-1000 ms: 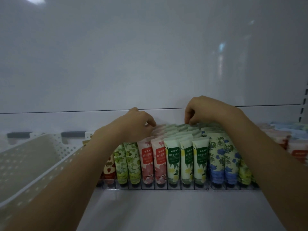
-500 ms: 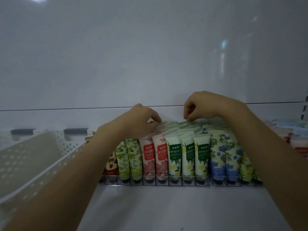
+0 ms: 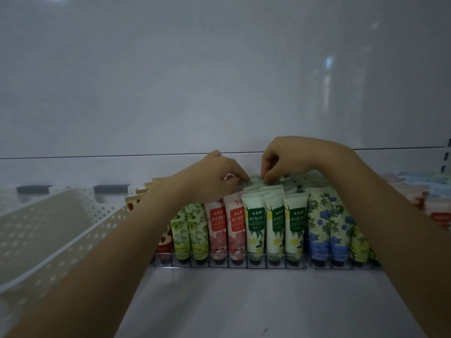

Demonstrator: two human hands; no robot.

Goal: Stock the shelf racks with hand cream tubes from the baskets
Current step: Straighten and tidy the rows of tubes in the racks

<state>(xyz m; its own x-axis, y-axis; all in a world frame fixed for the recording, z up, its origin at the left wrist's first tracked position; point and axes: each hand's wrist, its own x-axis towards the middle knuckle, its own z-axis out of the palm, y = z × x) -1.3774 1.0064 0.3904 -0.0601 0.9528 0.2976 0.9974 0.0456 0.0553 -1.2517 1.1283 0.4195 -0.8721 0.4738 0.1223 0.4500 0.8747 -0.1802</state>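
Nearest, the clear plastic divider rack (image 3: 244, 263) holds upright cream tubes packed tight, with the white tubes with green labels (image 3: 253, 228) in its middle lanes. Farther back, the right hand (image 3: 288, 157) pinches a crimped top in those lanes between thumb and forefinger. The left hand (image 3: 210, 179) curls over neighbouring tops; I cannot tell its grip. Forcing a tube down could buckle the row, or tip tubes left toward the white perforated basket (image 3: 73, 228).

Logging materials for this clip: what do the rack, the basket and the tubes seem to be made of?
Rack: clear hard plastic, probably acrylic; tube caps show through its front wall. Basket: white matt moulded plastic, with rows of holes in its wall. Tubes: probably soft plastic, printed, slight sheen, flat crimped tops.
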